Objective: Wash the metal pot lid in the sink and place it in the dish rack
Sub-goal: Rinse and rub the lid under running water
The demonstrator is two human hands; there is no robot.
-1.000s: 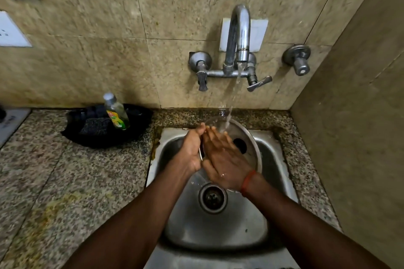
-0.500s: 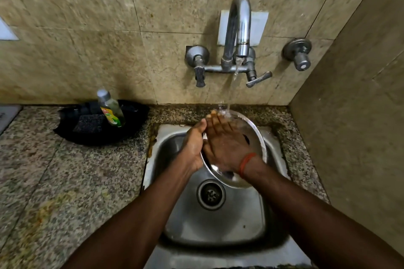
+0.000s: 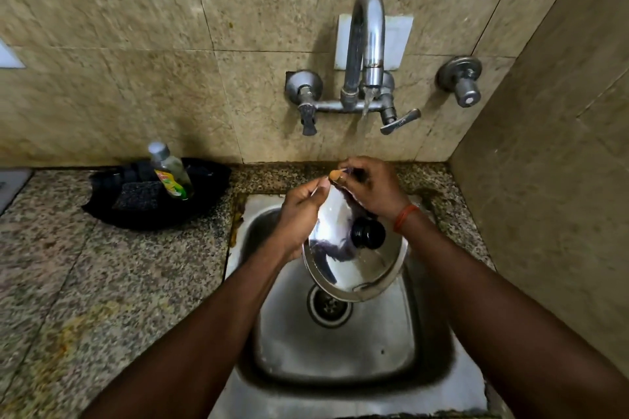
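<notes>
In my head view I hold the metal pot lid [image 3: 343, 272] above the sink [image 3: 427, 333]. It is tilted, with its black knob [image 3: 367, 233] facing me and its lower edge just over the drain [image 3: 328, 308]. My left hand [image 3: 299, 218] has its fingers curled round the lid's left rim. My right hand [image 3: 372, 189] pinches the top rim, fingers bent and clamped on the metal. Water [image 3: 367, 105] runs from the faucet [image 3: 366, 41] down toward that top edge. To the left on the tabletop [image 3: 102, 282], a soap bottle [image 3: 170, 170] leans in a black tray [image 3: 204, 180] beside a scrub pad [image 3: 138, 199]. No dish rack shows here.

As I judge it, the main risk is slipping. The lid is wet and my 2 hands grip only its thin rim, so shifting my grip could let it drop and clang into the basin. Water striking the tilted dome could also splash onto the tabletop. Since I cannot see the rack, I may end up carrying a dripping lid while I look for it.
</notes>
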